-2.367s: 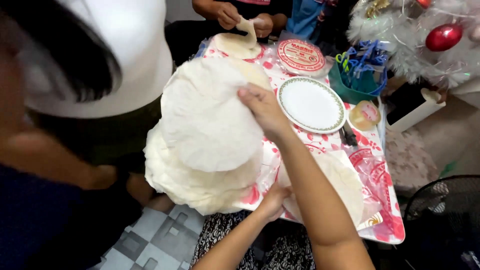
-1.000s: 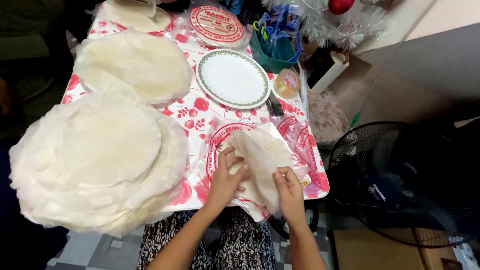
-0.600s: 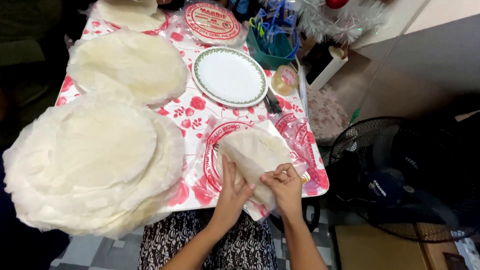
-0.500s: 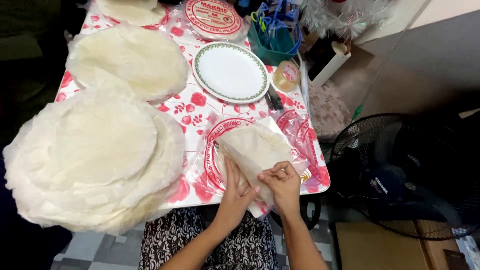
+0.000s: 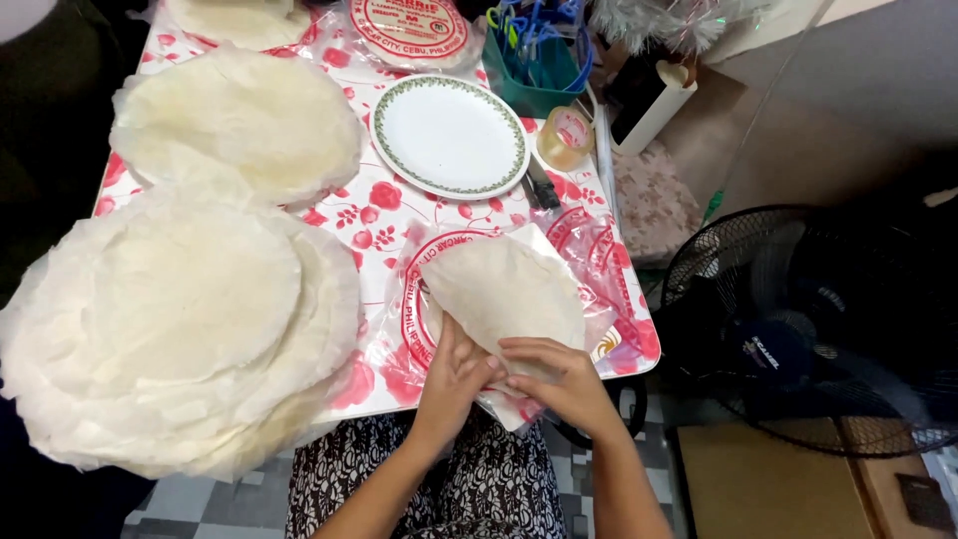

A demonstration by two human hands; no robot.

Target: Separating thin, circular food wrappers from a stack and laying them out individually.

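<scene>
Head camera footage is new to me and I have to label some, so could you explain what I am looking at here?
There is no machine: a camera worn on a person's head looks down at their own two bare hands. The left hand and right hand pinch the near edge of a thin, pale round wrapper lying on a clear plastic bag. The table has a red flowered cloth. On it lie a big stack of wrappers, a second stack behind, an empty white plate and a teal basket. A black fan stands on the floor at right.
</scene>
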